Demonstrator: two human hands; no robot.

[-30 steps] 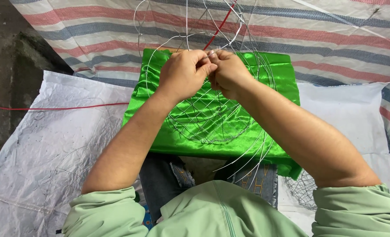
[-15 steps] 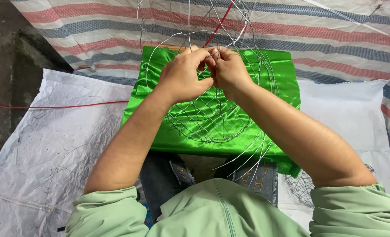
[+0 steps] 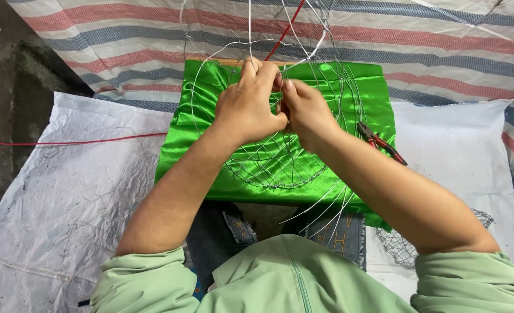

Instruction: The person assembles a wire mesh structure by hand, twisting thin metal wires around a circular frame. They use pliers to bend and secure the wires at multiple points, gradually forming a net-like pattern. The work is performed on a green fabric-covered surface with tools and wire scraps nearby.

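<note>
Green satin cloth (image 3: 326, 93) lies spread over a low surface ahead of the person, its sheen showing through a frame (image 3: 280, 168) of thin bare wire that rests on it. In the head view, the only one, the frame's curved loops rise from the cloth and arch up past the top edge of the picture, with a woven round of wire lower down near the person's knees.

Both hands meet at the top middle of the cloth. The left hand (image 3: 248, 110) is clenched, thumb and fingers pinched on a wire strand at the frame's upper part. The right hand (image 3: 306, 113) touches it knuckle to knuckle, its fingers also closed on the wire just beside the left thumb. Whether they grip one strand or two cannot be told.

Pliers (image 3: 381, 142) with red handles lie on the cloth just to the right of the right forearm, apart from both hands. A red cord (image 3: 66, 142) runs from the left edge across a white sack (image 3: 66, 191) to the cloth. A striped tarp (image 3: 123, 40) covers the ground beyond. A piece of wire mesh (image 3: 396, 249) lies low right beside the right sleeve.
</note>
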